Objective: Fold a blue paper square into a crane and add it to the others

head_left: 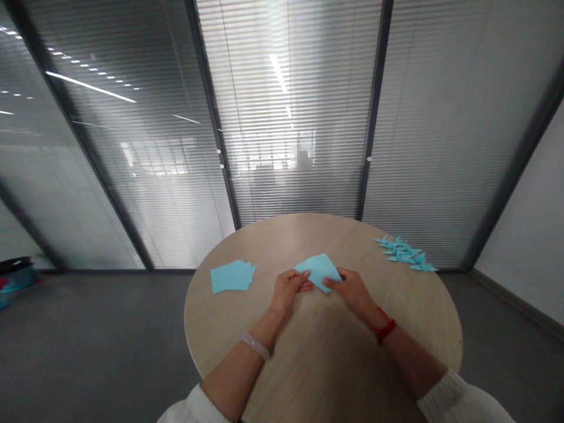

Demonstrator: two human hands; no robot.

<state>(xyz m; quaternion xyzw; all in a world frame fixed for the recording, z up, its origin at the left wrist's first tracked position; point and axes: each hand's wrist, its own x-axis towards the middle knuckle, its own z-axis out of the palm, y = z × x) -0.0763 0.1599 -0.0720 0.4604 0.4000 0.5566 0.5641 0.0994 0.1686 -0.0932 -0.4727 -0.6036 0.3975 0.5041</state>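
Note:
Between my two hands is a light blue sheet of paper (321, 269), partly folded, over the middle of the round table. My left hand (291, 286) pinches its left corner between thumb and fingers. On the other side, my right hand (351, 288) grips the right corner, thumb on top. A small stack of flat blue paper sheets (232, 277) lies fanned out on the left of the table. Several folded blue paper cranes (403, 252) sit grouped near the right rear edge.
The round wooden table (282, 382) stands before glass partitions with blinds (295, 106). A white wall (524, 235) rises at the right. On the grey floor at far left lies a dark and blue bag-like item (18, 276).

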